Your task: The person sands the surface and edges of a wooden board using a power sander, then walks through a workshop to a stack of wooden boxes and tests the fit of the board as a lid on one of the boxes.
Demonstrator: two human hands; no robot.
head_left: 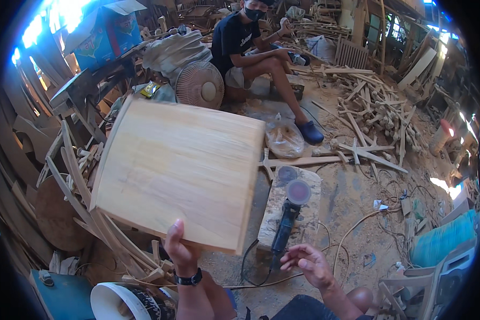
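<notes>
The left hand grips the near edge of a pale wooden panel, thumb on top, holding it tilted up across the centre. At four o'clock of the panel, the right hand hangs open, fingers spread, just beside a grinder lying on a block. At twelve o'clock sits another person beside a fan.
</notes>
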